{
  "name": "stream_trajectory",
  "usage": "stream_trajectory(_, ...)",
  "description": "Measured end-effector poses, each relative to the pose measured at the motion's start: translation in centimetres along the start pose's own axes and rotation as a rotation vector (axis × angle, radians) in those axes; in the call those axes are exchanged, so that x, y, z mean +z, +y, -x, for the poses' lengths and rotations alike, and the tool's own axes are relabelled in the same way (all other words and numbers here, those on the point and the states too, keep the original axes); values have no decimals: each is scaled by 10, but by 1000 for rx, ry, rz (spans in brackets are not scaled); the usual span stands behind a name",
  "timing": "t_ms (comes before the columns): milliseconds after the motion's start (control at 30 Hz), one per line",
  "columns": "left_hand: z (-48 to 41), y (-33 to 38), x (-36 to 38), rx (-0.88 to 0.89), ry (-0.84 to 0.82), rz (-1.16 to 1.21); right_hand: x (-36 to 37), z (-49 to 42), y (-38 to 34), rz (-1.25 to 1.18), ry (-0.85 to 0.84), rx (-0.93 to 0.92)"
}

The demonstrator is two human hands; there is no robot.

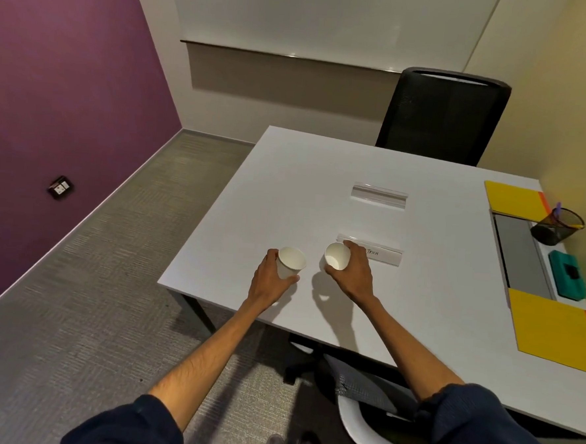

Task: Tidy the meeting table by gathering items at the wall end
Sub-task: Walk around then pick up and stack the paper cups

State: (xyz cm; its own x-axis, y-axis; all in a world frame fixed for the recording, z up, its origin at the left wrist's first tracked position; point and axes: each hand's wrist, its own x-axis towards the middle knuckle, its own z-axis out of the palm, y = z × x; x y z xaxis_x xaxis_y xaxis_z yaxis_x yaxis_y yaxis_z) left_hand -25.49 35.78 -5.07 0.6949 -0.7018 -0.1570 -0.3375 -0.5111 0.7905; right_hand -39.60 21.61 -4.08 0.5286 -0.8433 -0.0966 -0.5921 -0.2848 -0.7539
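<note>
You hold two paper cups above the table's near-left corner: your left hand (268,278) wraps one paper cup (291,262), your right hand (355,272) the other cup (337,256). They look light and crushable; grip their sides gently, near the white table (287,173).

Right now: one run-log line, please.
left hand: holds paper cup | right hand: holds second paper cup | name cards: mid-table, ungathered
</note>
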Motion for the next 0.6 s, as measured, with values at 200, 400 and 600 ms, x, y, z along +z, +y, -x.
stream_trajectory(200, -6, -10, -3, 4, 33, -11, 11, -15, 1, 11, -29, -5)
stream_trajectory(400, -23, -32, -15, -26, 61, 14, 40, -36, -9, 43, -47, 11)
stream_trajectory(600, -68, -60, -30, -26, -7, 42, 75, -78, -16, 66, 11, 119)
